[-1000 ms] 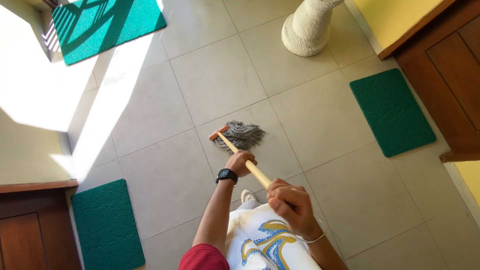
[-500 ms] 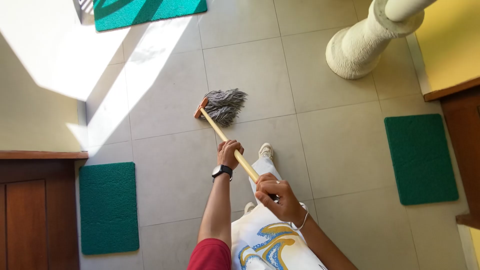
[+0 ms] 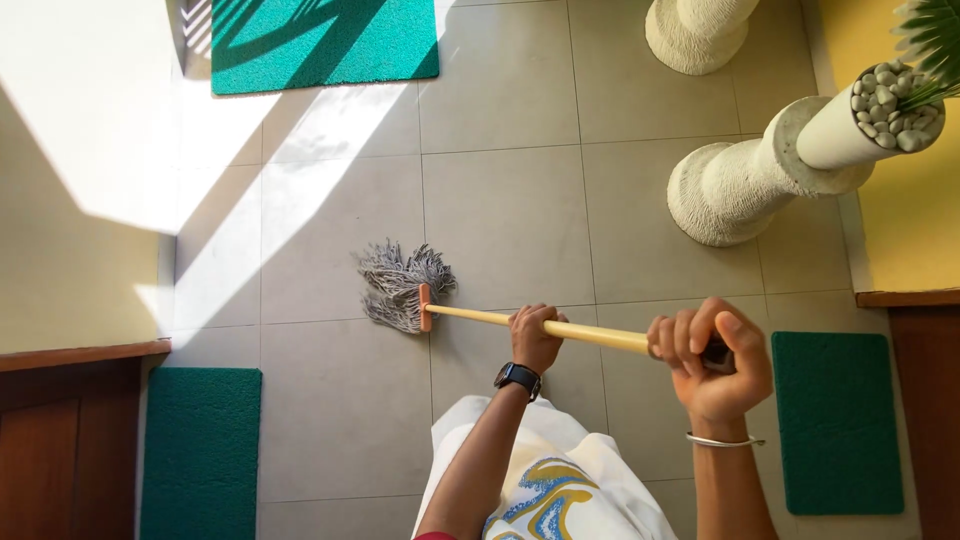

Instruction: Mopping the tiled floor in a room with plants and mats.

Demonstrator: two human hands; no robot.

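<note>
Head view. The left hand is closed around the mop handle partway along its length, fingers wrapped over the top; a dark watch sits on that wrist. The right hand is clenched on the upper end of the handle, thumb raised, with a thin bangle at the wrist.

The handle's long axis runs nearly level across the frame, rising slightly toward the mop head. The grey mop head lies on the tiled floor, beyond the left fingers and away from the right hand; the left hand is the nearer of the two to it.

Surroundings: green mats lie on both sides, another sits well beyond the mop head, and two pale textured planters stand past the right fingers.
</note>
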